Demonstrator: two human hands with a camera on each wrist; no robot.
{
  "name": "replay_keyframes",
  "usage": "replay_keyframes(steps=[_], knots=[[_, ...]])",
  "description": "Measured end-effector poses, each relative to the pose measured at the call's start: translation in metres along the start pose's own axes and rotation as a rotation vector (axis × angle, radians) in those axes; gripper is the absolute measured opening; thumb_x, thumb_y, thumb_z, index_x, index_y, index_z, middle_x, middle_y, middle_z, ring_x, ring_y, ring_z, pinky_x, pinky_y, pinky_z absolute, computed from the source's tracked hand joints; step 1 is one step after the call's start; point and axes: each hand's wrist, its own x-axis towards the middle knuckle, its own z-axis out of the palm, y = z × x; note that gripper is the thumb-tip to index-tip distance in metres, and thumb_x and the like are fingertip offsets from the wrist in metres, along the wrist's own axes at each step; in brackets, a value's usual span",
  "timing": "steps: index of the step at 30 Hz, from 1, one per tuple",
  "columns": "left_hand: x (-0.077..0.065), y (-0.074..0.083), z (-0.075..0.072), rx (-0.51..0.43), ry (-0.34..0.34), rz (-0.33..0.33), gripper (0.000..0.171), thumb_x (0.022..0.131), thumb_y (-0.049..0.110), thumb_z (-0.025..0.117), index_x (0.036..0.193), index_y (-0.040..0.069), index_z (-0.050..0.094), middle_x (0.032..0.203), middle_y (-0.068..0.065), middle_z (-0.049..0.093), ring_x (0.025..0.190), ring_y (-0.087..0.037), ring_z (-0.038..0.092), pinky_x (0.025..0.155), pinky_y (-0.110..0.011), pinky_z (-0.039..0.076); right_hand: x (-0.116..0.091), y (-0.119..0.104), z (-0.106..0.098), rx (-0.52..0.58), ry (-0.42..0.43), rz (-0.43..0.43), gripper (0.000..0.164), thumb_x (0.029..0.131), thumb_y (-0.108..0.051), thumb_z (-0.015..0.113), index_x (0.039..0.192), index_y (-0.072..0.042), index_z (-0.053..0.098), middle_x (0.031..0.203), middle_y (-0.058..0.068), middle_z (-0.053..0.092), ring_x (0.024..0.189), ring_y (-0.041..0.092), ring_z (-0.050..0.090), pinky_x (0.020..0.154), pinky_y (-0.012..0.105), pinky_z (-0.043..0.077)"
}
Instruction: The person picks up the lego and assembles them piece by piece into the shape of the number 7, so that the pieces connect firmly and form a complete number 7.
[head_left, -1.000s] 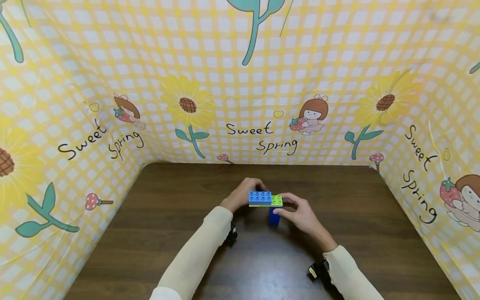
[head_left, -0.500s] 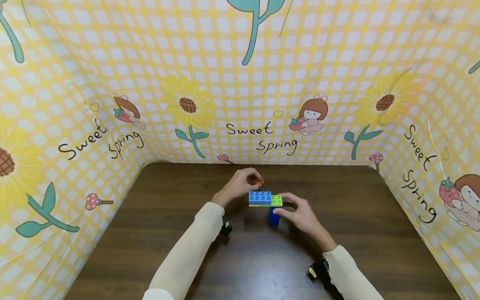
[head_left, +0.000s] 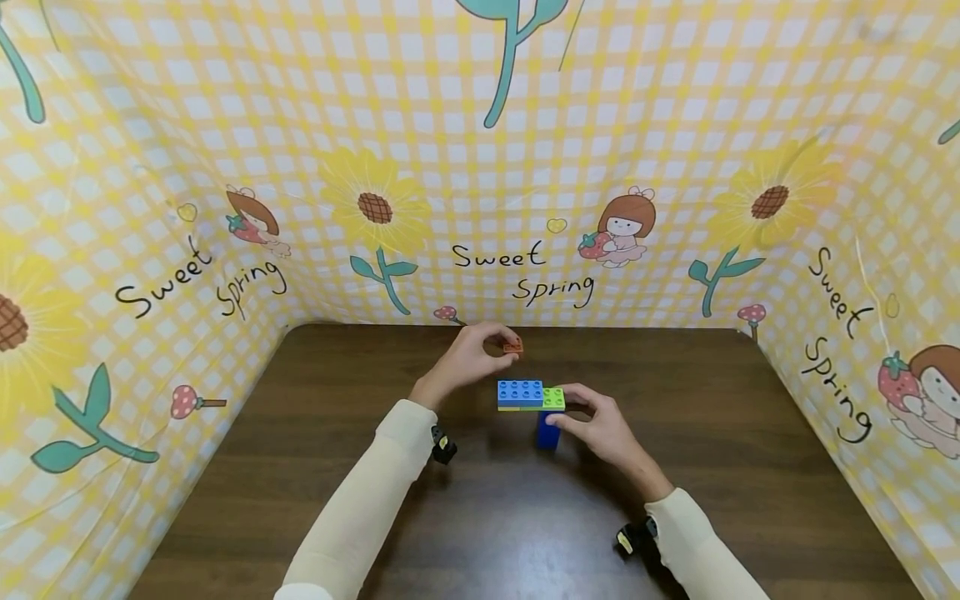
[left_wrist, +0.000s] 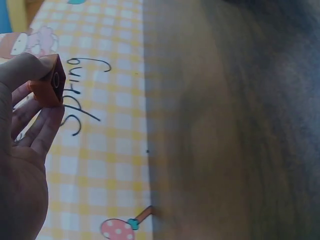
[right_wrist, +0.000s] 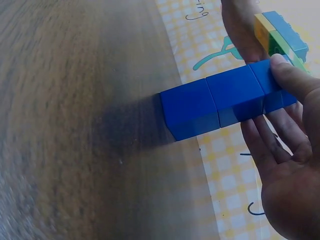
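Observation:
My left hand (head_left: 468,363) pinches a small orange toy brick (head_left: 513,345) between thumb and fingertips, behind and left of the built piece. In the left wrist view the orange brick (left_wrist: 49,82) is tilted, its hollow underside partly showing. My right hand (head_left: 603,429) grips the upper part of a column of stacked dark blue bricks (right_wrist: 215,102). On top of that column lies a green brick (head_left: 554,397), reaching out to the left. A lighter blue brick (head_left: 520,391) with two rows of studs sits on the green one, and a yellow brick (right_wrist: 265,30) shows beneath the overhang.
The brown wooden table (head_left: 345,500) spreads around both arms. A yellow checked cloth (head_left: 480,167) printed with flowers rises along the back and both sides. Black cameras (head_left: 444,446) are strapped at the wrists.
My left hand has moved away from the built piece, back and to the left, bringing the orange brick into sight. The right hand and the built piece have stayed in place.

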Motion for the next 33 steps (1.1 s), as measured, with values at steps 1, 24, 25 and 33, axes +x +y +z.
replay_keyframes(steps=[1, 24, 25, 33], knots=[[0.0, 0.002, -0.002, 0.002, 0.004, 0.008, 0.016, 0.094, 0.01, 0.083, 0.107, 0.013, 0.075, 0.107, -0.003, 0.075, 0.101, -0.017, 0.071, 0.093, -0.034, 0.06, 0.0, 0.0, 0.0, 0.0, 0.0, -0.001, 0.037, 0.092, -0.014, 0.085, 0.127, -0.01, 0.072, 0.116, 0.01, 0.079, 0.107, 0.015, 0.072, 0.101, 0.054, 0.058], [0.0, 0.055, -0.016, 0.027, 0.005, 0.224, 0.022, 0.09, 0.011, 0.086, 0.109, 0.011, 0.074, 0.11, -0.003, 0.075, 0.099, -0.014, 0.07, 0.091, -0.036, 0.062, -0.002, -0.003, 0.002, -0.007, 0.014, -0.025, 0.037, 0.094, -0.013, 0.083, 0.129, -0.009, 0.071, 0.116, 0.012, 0.079, 0.11, 0.027, 0.073, 0.099, 0.052, 0.06], [0.0, 0.057, -0.016, 0.027, 0.003, 0.231, 0.022, 0.091, 0.011, 0.086, 0.109, 0.011, 0.074, 0.11, -0.003, 0.074, 0.099, -0.014, 0.07, 0.091, -0.036, 0.062, -0.001, -0.003, 0.002, -0.008, 0.015, -0.028, 0.037, 0.094, -0.012, 0.082, 0.129, -0.009, 0.071, 0.116, 0.012, 0.079, 0.11, 0.028, 0.073, 0.099, 0.051, 0.06], [0.0, 0.072, -0.013, 0.021, -0.023, 0.263, 0.022, 0.092, 0.011, 0.085, 0.109, 0.01, 0.073, 0.109, -0.003, 0.074, 0.1, -0.015, 0.068, 0.091, -0.036, 0.061, -0.002, -0.001, 0.002, -0.005, 0.02, -0.029, 0.036, 0.094, -0.012, 0.083, 0.128, -0.009, 0.072, 0.115, 0.011, 0.08, 0.108, 0.02, 0.074, 0.099, 0.049, 0.06]])
